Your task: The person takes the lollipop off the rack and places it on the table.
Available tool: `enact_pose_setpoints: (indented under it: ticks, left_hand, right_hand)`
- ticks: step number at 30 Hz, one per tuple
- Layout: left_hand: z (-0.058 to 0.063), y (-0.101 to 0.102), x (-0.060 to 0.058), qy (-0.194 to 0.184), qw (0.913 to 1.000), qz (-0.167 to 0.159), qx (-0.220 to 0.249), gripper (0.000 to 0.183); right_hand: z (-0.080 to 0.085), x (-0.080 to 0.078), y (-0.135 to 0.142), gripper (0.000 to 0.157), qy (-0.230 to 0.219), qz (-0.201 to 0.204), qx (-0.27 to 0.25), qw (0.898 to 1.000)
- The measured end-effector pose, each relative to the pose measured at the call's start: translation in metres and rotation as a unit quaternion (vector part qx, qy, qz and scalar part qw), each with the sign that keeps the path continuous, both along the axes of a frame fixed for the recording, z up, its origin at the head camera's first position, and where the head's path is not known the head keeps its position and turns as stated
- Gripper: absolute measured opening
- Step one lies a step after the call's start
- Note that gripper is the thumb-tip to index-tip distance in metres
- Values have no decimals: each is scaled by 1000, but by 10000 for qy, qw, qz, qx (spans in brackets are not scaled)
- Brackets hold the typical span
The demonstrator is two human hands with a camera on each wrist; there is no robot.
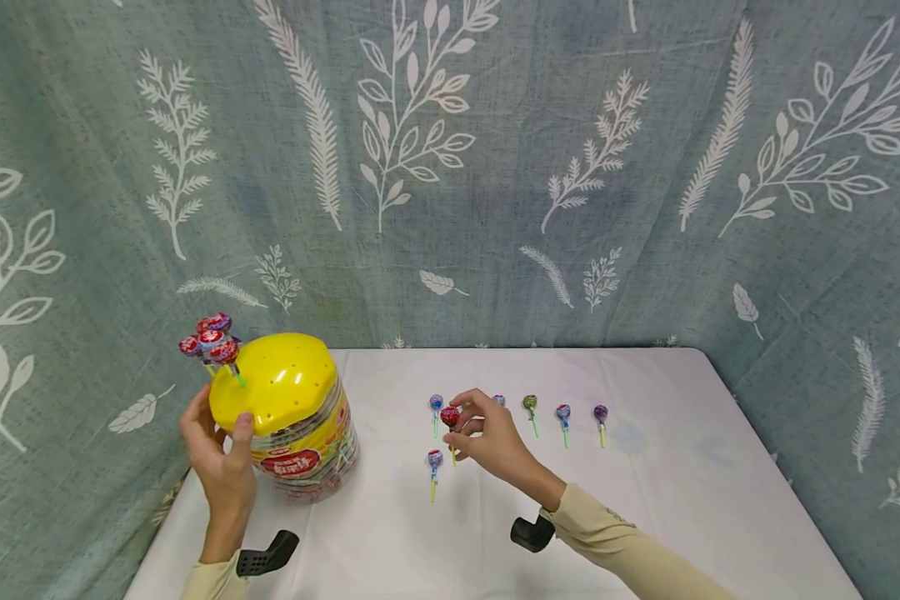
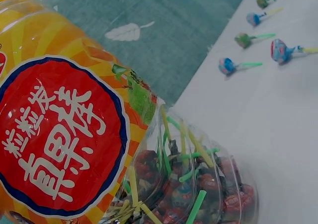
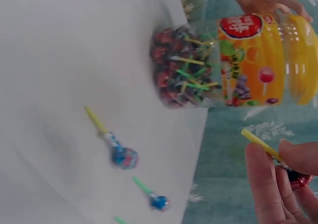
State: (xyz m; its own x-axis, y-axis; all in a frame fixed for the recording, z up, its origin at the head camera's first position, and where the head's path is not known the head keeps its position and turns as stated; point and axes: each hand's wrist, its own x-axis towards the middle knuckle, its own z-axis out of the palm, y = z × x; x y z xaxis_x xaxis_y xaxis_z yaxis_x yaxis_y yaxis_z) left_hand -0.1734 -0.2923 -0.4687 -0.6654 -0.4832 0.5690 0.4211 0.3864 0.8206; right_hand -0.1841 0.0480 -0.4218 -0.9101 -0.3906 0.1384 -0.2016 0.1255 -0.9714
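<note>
My left hand (image 1: pixel 221 458) grips the yellow lid (image 1: pixel 292 375) of a clear plastic candy jar (image 1: pixel 300 463), thumb on the near side. Several red-wrapped lollipops (image 1: pixel 212 340) stand by their sticks in holes at the lid's left edge. Over the table, my right hand (image 1: pixel 495 437) pinches a red lollipop (image 1: pixel 450 416) with a yellow stick. Its stick (image 3: pixel 261 143) points toward the jar in the right wrist view, between thumb and fingers. Just below that hand lies a blue-and-red lollipop (image 1: pixel 435 459). Through the jar's wall, many lollipops (image 2: pixel 198 184) show in the lower part.
On the white table (image 1: pixel 495 533), more lollipops lie in a row: a blue one (image 1: pixel 436 402), a green one (image 1: pixel 530 402), a blue-red one (image 1: pixel 563 412) and a purple one (image 1: pixel 601 412). My right hand partly covers others. A patterned grey-green curtain (image 1: pixel 495 250) hangs behind.
</note>
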Motion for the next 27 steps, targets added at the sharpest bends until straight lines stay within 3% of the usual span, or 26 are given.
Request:
enact_pose_setpoints:
  ticks: [4, 11, 27]
  left_hand:
    - [0, 1, 1, 37, 10000, 33, -24, 62]
    - [1, 2, 0, 27, 10000, 63, -1, 61]
    - [-1, 1, 1, 50, 10000, 53, 22, 61]
  right_hand:
    - [-19, 2, 5, 41, -167, -147, 72, 9997]
    - [-70, -4, 10, 44, -443, -552, 188, 9973]
    - [-131, 4, 11, 36, -806, -1189, 1076, 9838]
